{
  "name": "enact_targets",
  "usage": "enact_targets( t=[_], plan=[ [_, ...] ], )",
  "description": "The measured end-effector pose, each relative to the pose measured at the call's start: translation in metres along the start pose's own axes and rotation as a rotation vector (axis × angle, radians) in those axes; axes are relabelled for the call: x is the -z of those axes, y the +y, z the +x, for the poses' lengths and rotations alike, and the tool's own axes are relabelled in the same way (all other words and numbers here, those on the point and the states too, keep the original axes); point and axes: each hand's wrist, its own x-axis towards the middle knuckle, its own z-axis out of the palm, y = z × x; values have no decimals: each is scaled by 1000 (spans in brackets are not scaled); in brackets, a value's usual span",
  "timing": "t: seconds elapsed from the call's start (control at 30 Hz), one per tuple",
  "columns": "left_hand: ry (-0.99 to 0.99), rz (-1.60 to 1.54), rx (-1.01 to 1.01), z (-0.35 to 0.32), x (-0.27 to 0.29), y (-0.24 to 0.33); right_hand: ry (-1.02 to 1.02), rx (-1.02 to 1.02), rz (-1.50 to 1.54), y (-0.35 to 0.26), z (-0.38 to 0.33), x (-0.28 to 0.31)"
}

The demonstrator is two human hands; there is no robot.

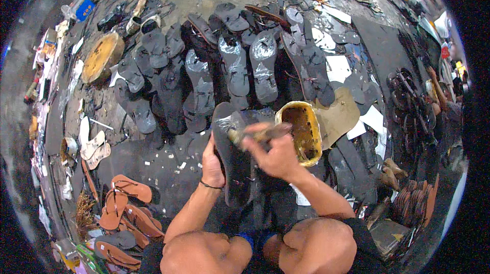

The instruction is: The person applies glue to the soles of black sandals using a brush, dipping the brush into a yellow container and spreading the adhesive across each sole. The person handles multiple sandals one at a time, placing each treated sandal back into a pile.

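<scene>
The left hand [212, 167] has the long, flat black sandal sole [234, 167] by its left edge, holding it tilted up in front of the knees; its fingers bend around behind, partly hidden, so how close together they sit, nobody can tell. Over on the other side, the right hand [275, 155] pinches a short, brownish brush [263, 135] between thumb and fingers, its pale tip right at the upper part of the sole; touching or just above, the view doesn't settle it. Just beside that hand stands the yellow-rimmed oblong tub [317, 133], its inside stained dark brown. Beyond, black sandal soles with shiny smears [264, 65] lie in a crowded spread, a tan flat sheet [341, 116] near the tub. Down at lower left, orange-brown thong sandals [133, 188] sit piled together.
</scene>
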Motion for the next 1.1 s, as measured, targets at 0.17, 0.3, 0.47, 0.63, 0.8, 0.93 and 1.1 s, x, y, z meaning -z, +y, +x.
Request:
enact_targets(
  t=[0.17, 0.3, 0.47, 0.63, 0.8, 0.93, 1.1],
  plan=[
    [42, 210, -120, -7, -13, -4, 250, 43, -153, -10, 3, 6],
    [163, 230, -337, -14, -19, -8, 55, 272, -97, -11, -4, 2],
    [141, 229, -417, -10, -5, -8, 182, -206, 82, -8, -14, -12],
    [55, 314, 85, -46, 65, -9, -86, -404, 467, 0, -24, 6],
    [107, -22, 384, -111, 121, -21, 224, -492, 723, 16, -20, 32],
    [-28, -96, 427, -111, 90, -9, 114, -554, 573, 9, -19, 14],
    [68, 115, 29, -47, 21, 29, 79, -277, 285, -12, -16, -21]
  ],
)
